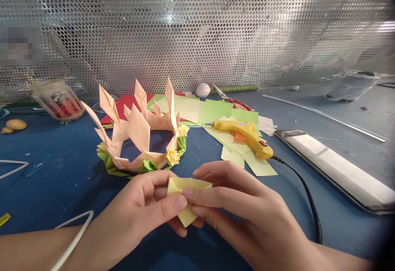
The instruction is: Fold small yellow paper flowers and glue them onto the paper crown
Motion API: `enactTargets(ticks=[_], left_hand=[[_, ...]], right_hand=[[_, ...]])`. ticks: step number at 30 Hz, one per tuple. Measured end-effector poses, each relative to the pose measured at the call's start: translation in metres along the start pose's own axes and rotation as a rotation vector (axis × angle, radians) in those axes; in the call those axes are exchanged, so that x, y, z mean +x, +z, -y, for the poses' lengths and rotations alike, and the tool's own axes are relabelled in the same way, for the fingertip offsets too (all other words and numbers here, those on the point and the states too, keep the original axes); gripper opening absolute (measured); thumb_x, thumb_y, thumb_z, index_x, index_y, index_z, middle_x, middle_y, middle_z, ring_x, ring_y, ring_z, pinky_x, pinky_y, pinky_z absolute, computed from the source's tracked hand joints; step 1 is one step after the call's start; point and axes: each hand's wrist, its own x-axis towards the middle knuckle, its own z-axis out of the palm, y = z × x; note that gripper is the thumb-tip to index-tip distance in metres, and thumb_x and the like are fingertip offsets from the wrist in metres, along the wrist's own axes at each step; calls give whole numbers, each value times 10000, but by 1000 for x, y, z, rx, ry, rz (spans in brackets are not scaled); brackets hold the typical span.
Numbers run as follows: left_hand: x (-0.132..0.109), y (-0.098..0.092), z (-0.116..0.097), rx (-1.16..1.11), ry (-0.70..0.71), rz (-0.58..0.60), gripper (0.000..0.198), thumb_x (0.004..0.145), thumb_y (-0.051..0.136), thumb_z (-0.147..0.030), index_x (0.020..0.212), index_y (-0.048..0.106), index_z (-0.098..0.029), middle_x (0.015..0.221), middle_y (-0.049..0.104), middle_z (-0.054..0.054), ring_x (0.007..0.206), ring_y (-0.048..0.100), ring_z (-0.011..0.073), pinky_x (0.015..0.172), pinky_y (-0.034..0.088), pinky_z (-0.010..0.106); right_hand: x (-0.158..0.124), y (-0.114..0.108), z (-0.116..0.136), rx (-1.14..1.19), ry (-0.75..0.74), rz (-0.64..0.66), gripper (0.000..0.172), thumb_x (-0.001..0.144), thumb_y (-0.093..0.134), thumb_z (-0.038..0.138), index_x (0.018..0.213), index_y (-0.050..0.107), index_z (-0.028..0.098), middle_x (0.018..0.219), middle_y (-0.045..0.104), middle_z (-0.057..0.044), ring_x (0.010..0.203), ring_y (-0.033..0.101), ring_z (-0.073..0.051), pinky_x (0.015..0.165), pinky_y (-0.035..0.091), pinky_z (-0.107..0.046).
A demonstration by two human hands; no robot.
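Both my hands pinch one small folded piece of pale yellow paper (185, 188) just above the blue table top. My left hand (138, 215) grips its left side with thumb and fingers closed. My right hand (243, 211) holds its right side, fingertips pressed on the fold. Just beyond the hands stands a peach paper crown (135, 133) with pointed spikes, edged with small yellow and green folded pieces.
A yellow glue gun (247, 137) lies on green and yellow paper sheets (216, 112), its black cord (305, 191) running past my right hand. Scissors (234, 100), a phone (333, 166), a glass jar (58, 100), white wire (72, 238) and a perforated metal screen (197, 28) are nearby.
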Motion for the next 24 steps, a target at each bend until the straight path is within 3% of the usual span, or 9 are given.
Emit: enactTargets(ticks=[6,9,16,20,24], left_hand=[[2,4,-4,30,0,-29,109,867,744,-256,765,766,-222,714,698,-51,679,635,94,680,551,162],[1,3,-3,76,9,-84,94,852,753,-273,774,798,-247,719,714,-45,706,645,110,703,545,175],[2,2,-4,190,24,-100,112,871,718,-269,839,824,-282,938,752,-18,906,656,166,829,525,214],[4,2,-3,268,42,-151,143,845,732,-225,721,796,-251,706,716,-38,702,641,121,683,520,173],[2,1,2,157,13,-174,110,757,795,-155,721,785,-259,659,737,-58,657,668,110,646,528,163]], right_hand=[[5,3,1,35,98,-144,185,810,734,96,954,671,194,816,677,0,685,668,-106,629,577,-150],[6,4,0,23,171,-136,119,789,740,125,865,682,195,803,691,-4,681,676,-110,602,571,-148],[9,1,4,29,134,-147,113,781,736,90,753,717,198,780,727,-8,665,704,-100,653,578,-132],[9,2,5,49,140,-161,146,782,726,85,708,709,209,732,728,2,636,702,-102,619,581,-141],[5,7,4,123,202,-143,198,731,687,34,686,673,226,695,725,26,610,683,-105,595,568,-166]])
